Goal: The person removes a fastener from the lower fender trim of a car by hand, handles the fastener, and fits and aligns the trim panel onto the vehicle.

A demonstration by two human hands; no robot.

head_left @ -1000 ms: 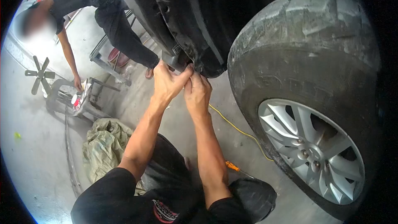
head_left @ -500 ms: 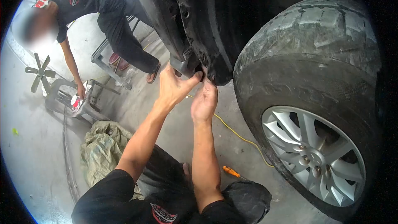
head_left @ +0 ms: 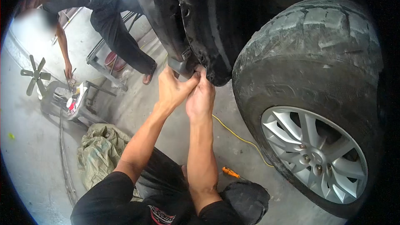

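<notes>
At the lower edge of the black wheel-arch trim [head_left: 208, 46], my left hand [head_left: 173, 89] has its fingers wrapped round the grey end piece [head_left: 178, 65] of the car's body edge, with the thumb reaching right. My right hand [head_left: 201, 96] is against that thumb, its fingers closed up by the trim's bottom corner. What its fingertips hold, if anything, is hidden. Right of both hands is the large tyre [head_left: 266, 79] with its silver wheel rim [head_left: 310, 154].
An orange-handled screwdriver [head_left: 230, 172] and a yellow cable [head_left: 239, 136] lie on the floor. At left are a crumpled green sheet [head_left: 98, 154], a grey stool [head_left: 85, 110] with small items, and a fan blade [head_left: 36, 75]. Another person [head_left: 112, 25] bends over the stool.
My right hand has moved slightly up and left, closer against my left thumb, and its fingers have curled in. The other person's hand has moved up and left from the red and white item.
</notes>
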